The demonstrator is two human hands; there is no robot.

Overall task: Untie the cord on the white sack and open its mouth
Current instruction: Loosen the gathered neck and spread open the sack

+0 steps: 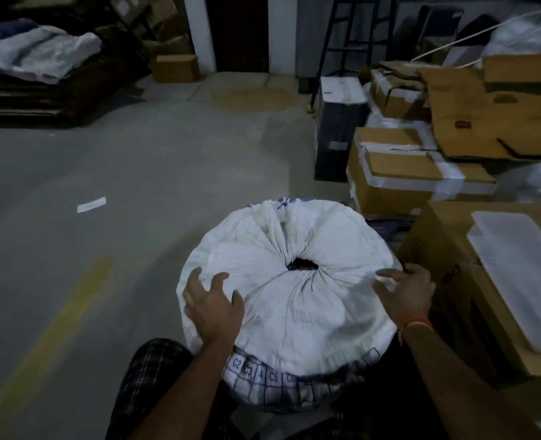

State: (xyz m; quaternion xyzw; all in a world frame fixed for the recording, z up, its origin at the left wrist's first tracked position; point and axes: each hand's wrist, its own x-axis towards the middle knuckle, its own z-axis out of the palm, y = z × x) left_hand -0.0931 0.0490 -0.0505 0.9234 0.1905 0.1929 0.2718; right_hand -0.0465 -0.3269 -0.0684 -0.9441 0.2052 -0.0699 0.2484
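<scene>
We saw both hands spread — left hand and right hand — on the white sack, its gathered mouth slightly open.

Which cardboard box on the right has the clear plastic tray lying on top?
The nearest cardboard box, right beside the white sack and the right hand. The taped boxes farther back carry only cardboard.

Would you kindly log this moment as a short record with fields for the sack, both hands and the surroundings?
sack: white sack, upright, top gathered in pleats
mouth: small dark opening at the centre
cord: not discernible
left hand: fingers spread, on the sack's top
right hand: fingers spread, at the sack's right edge
surroundings: cardboard boxes to the right
</scene>
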